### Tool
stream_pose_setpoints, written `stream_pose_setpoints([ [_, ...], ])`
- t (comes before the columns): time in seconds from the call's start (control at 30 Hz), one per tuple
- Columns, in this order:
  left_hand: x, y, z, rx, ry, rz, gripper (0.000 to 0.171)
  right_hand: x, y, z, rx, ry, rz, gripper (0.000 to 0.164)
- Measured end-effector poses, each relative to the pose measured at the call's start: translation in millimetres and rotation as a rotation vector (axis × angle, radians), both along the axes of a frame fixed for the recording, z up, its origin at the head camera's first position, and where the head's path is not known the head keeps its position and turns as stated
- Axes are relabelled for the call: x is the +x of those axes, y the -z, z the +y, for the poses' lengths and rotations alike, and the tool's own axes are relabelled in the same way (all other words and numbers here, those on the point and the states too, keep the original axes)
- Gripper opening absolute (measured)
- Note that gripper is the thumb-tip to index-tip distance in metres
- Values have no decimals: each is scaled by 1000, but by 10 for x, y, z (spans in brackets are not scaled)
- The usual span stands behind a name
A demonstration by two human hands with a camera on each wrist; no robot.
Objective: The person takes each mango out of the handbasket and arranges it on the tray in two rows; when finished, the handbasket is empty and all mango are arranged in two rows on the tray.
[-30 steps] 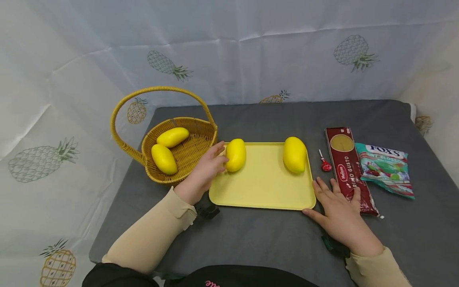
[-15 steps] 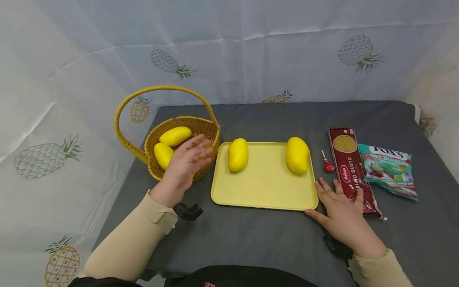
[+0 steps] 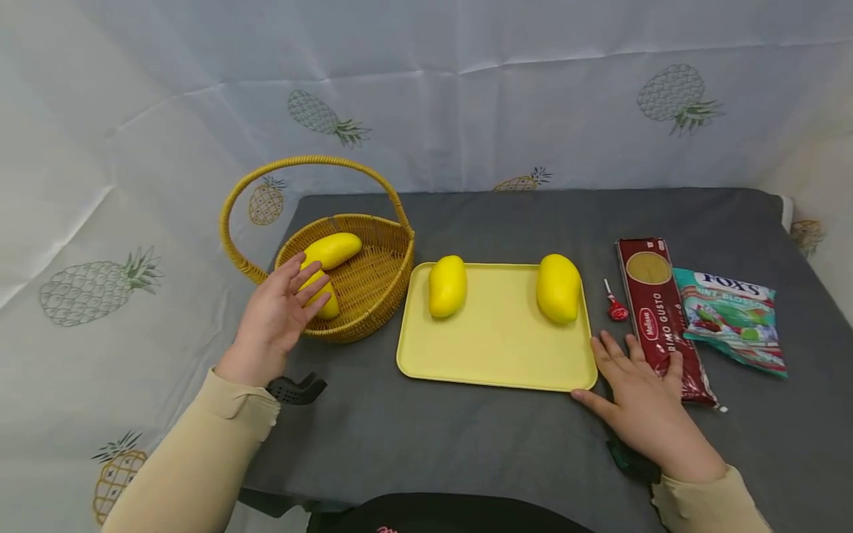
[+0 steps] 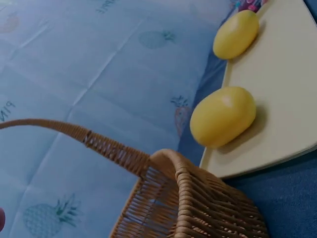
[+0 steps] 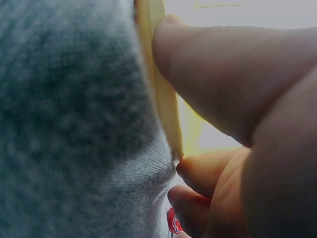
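My left hand [image 3: 269, 326] is raised at the front left of the wicker basket [image 3: 380, 307], fingers spread and holding nothing. It partly covers one of two yellow mangoes in the basket, the front mango [image 3: 326, 302]; the back mango [image 3: 335, 249] lies behind it. On the pale yellow tray [image 3: 493, 352] stand a left mango [image 3: 447, 287] and a right mango [image 3: 558, 289]. My right hand [image 3: 643, 396] rests flat at the tray's front right corner, thumb at the rim. Its little finger overlaps a dark red pasta packet [image 3: 656, 303]. The right wrist view shows the thumb [image 5: 208, 59] by the tray edge.
A red lollipop [image 3: 616, 307] lies between tray and packet. Further right, a green candy bag [image 3: 729, 314] leans against the packet. The basket's tall handle [image 3: 320, 160] arches upward. A pineapple-print sheet [image 3: 466, 111] hangs behind the grey table [image 3: 433, 437].
My left hand has let go of the tray's left mango and moved left, across the basket's front to its left side. The right hand stays at the tray corner.
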State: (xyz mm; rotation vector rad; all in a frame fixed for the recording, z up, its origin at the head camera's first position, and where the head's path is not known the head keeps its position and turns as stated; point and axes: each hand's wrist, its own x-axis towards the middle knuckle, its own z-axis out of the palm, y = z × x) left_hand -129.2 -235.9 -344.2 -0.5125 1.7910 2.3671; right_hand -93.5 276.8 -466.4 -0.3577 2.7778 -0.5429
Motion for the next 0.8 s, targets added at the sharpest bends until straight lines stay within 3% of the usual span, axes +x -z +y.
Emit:
stream_pose_setpoints([
  [0.17,16,-64,-136,254,-36,-59,72,3,10,16,5,-1,2,113],
  [0.23,27,-91,-171,313,-52,-73,75,1,9,19,7,-1,6,112],
  [0.47,54,-170,-183,197,-48,-95,83,-2,-1,18,5,-4,13,110],
  [0.63,-16,-186,-124,187,-103,-134,81,-9,1,20,7,-7,19,110],
  [0.8,-77,-176,-93,169,-114,-183,79,-22,11,15,5,-14,16,110],
])
